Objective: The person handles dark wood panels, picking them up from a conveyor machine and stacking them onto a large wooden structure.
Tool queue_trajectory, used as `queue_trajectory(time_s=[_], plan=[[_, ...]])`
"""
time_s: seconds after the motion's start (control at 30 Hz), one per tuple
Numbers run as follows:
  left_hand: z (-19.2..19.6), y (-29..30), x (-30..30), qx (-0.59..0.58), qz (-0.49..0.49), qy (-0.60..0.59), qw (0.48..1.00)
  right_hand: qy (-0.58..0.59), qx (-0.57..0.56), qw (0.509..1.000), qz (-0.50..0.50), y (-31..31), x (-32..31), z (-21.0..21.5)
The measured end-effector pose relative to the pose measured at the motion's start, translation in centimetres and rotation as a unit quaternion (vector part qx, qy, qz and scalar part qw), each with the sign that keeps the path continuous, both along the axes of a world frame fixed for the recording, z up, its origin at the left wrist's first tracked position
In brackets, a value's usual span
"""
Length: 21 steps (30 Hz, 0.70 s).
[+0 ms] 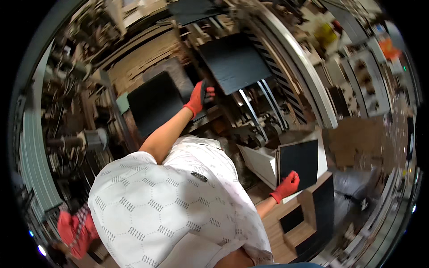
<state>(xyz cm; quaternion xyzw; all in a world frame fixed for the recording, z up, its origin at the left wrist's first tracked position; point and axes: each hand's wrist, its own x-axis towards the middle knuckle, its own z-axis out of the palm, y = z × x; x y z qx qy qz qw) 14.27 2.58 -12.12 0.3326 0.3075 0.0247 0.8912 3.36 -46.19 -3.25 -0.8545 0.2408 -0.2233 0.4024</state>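
My left hand (199, 97), in a red glove with a dark palm, is raised between two black panels. Its fingers are apart with nothing in them. One black panel (156, 102) lies on a worn bench to its left; another black panel (235, 62) rests on metal rails to its right. At the lower right, my right hand (287, 186), also red-gloved, has its fingers curled in front of an upright black panel (300, 161). Whether those fingers grip anything is hidden. White-faced boards (259, 163) stand beside that panel.
A long metal beam (300, 56) and a striped strip (281, 76) run along the right of the rails. Machine parts with a round shaft (91, 140) stand on the left. Wooden box-like pieces (298, 219) sit below my right hand. Brown cardboard (357, 140) lies at right.
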Motion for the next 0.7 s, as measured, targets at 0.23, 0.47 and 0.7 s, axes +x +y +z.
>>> queue_trajectory(time_s=[0.23, 0.47, 0.7], plan=[[-6.6, 5.3, -18.0, 0.397, 0.317, 0.393, 0.767, 0.131, 0.419, 0.833, 0.336, 21.1, 8.9, 2.1], [-8.6, 6.2, -25.9, 0.325, 0.417, 0.480, 0.700, 0.284, 0.510, 0.733, 0.350, 32.0, 15.9, 0.0], [-12.2, 7.8, -25.7, 0.157, 0.603, 0.303, 0.721, 0.172, 0.438, 0.835, 0.284, 35.2, 16.8, -3.3]])
